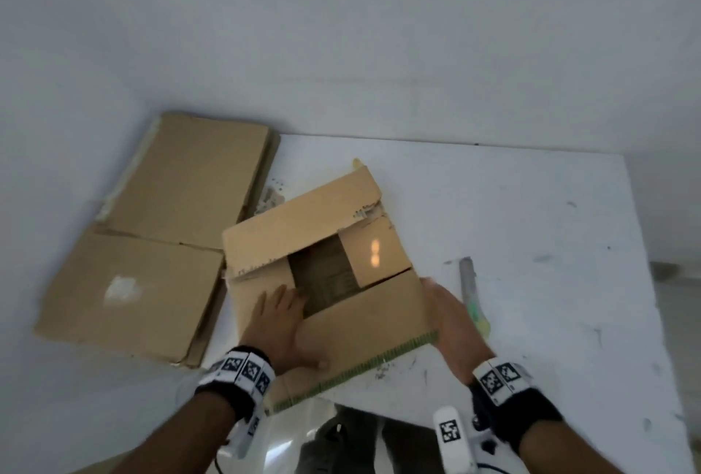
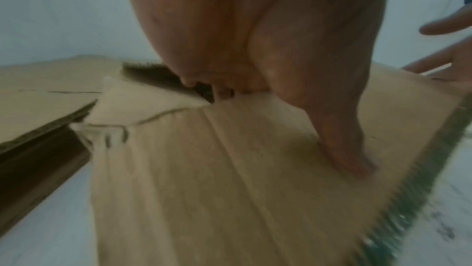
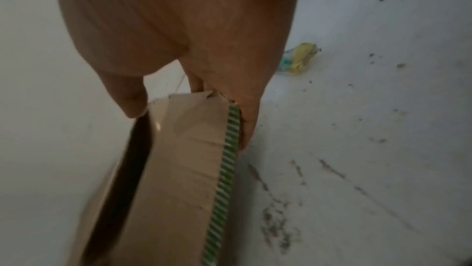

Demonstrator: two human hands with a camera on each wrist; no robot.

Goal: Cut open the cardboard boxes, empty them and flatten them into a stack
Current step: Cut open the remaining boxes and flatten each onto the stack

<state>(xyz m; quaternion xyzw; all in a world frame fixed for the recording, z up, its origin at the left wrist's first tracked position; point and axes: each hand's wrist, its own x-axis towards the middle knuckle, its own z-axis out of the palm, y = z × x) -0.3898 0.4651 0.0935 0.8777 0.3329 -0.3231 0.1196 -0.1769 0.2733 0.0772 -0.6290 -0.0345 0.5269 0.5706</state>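
An open brown cardboard box (image 1: 360,325) with a green-striped near edge (image 1: 360,367) lies tilted on the white table (image 1: 531,208), its flaps spread around a dark opening. My left hand (image 1: 280,322) presses flat on the near flap (image 2: 204,169), thumb out, fingertips at the opening's edge. My right hand (image 1: 451,318) holds the box's right near corner (image 3: 178,169), with the thumb (image 3: 132,104) on the inner side and the fingers (image 3: 247,125) behind the striped edge. A utility knife (image 1: 468,284) lies on the table just right of that hand.
A stack of flattened cardboard (image 1: 159,246) lies at the left, partly over the table's left edge. The table's near edge runs under the box. The table top right of the knife (image 3: 302,58) is scuffed and stained. A plain wall stands behind.
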